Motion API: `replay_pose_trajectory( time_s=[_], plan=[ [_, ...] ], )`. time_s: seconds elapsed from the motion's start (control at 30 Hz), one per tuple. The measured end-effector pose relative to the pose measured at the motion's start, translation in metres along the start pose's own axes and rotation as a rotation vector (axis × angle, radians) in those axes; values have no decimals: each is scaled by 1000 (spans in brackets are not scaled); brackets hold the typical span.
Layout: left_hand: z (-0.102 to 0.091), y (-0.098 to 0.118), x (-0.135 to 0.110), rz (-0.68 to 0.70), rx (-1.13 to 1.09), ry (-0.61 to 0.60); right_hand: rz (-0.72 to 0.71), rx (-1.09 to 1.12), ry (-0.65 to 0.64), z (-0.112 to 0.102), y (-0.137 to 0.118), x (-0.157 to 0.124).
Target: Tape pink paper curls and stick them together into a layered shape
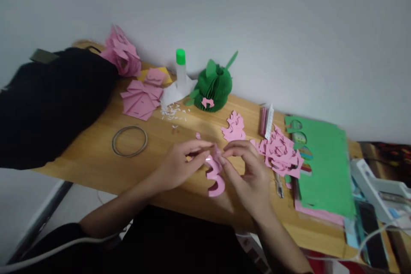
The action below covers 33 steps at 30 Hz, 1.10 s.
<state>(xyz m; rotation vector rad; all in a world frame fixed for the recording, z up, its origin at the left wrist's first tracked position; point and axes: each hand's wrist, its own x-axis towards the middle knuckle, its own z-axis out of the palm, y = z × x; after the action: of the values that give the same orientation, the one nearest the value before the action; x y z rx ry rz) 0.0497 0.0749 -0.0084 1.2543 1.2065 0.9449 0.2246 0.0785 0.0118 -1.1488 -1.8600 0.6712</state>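
Observation:
Between the fingertips of both hands hangs a curled pink paper piece (216, 186) with scalloped edges. My left hand (181, 165) pinches its upper end from the left. From the right, my right hand (248, 171) grips the same piece between thumb and fingers. Beyond the hands stands a green folded-paper ball (213, 87) with leaf shapes and a small pink cutout (207, 102) on its front. More pink cutouts (234, 126) lie between that ball and my right hand. Exactly where the fingertips meet the paper is blurred.
A glue stick (181, 70) with a green cap stands by white scraps (171, 112). Pink offcuts (281, 152) and green sheets (327, 162) lie right. A tape-like ring (129, 141), folded pink papers (143, 99) and a black cloth item (64, 102) are left. A wall (272, 30) rises behind.

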Motion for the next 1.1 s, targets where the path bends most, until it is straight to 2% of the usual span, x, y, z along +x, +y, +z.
replay_pose_trajectory(
  time_s=[0.07,0.13,0.27,0.37,0.53,0.73,0.9,1.1],
  plan=[
    [-10,-8,-1,-93,-85,2,27,4,-73,16,9,22],
    [-20,-16,-3,-166,-176,-29,126,-22,-168,39,19,46],
    [-35,-23,-7,-229,-273,-66,133,-65,-230,84,34,86],
    [-43,-23,-9,-254,-313,-50,130,-103,-280,102,36,102],
    [-50,-21,-8,-243,-345,-14,153,-178,-331,103,35,110],
    [-48,-17,-5,-217,-353,-14,172,-241,-370,102,32,115],
    [-46,-16,-5,-203,-361,-6,176,-210,-406,107,31,122],
    [-48,-18,-6,-205,-346,13,253,-131,-388,112,38,123]
  ],
)
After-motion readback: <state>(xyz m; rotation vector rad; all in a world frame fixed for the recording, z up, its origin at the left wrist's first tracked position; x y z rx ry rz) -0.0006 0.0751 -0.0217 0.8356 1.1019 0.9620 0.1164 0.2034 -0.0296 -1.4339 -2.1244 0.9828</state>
